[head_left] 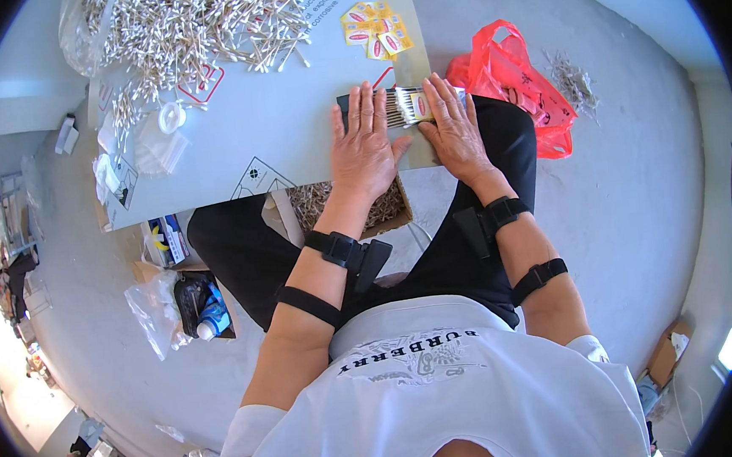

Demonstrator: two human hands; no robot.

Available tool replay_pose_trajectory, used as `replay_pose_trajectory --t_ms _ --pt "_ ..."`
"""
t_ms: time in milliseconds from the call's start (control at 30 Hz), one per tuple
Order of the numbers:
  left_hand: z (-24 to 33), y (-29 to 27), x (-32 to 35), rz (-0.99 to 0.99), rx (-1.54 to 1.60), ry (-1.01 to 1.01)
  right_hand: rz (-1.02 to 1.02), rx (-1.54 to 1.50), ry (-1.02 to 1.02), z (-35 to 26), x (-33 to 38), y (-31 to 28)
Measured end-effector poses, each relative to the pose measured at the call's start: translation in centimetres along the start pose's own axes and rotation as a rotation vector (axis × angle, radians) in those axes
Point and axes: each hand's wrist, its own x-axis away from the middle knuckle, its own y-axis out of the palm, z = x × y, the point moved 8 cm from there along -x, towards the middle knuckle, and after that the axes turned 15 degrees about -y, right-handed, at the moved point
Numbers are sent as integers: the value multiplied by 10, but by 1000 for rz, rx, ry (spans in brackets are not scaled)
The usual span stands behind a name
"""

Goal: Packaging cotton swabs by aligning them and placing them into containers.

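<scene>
A row of cotton swabs point(394, 112) lies side by side near the table's front right edge, with a yellow and white label card point(422, 104) over its right part. My left hand point(362, 148) rests flat, fingers stretched, on the left part of the row and a dark strip point(343, 103) there. On the right end my right hand point(460, 137) lies flat too, its fingers extended and close together. Both palms cover parts of the row, so its ends are partly hidden. Whether a clear bag wraps the swabs I cannot tell.
A large heap of loose swabs point(199, 28) covers the table's far left. Yellow label cards point(379, 30) lie at the far right. Small clear bags point(159, 149) and a white roll point(171, 117) sit at left. Below are a swab-filled box point(388, 210) and a red plastic bag point(513, 91).
</scene>
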Motion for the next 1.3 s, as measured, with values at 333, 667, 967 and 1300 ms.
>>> replay_pose_trajectory --t_ms 333,667,967,1300 --pt "10 -4 -9 45 336 -12 112 -38 -17 4 1 -10" --pt "7 -12 -31 156 957 -73 631 -1510 696 69 3 41" --pt "25 2 -30 115 1246 -128 660 -1139 558 61 -5 31" --pt "-7 8 -53 75 1361 -208 706 -946 501 70 2 17"
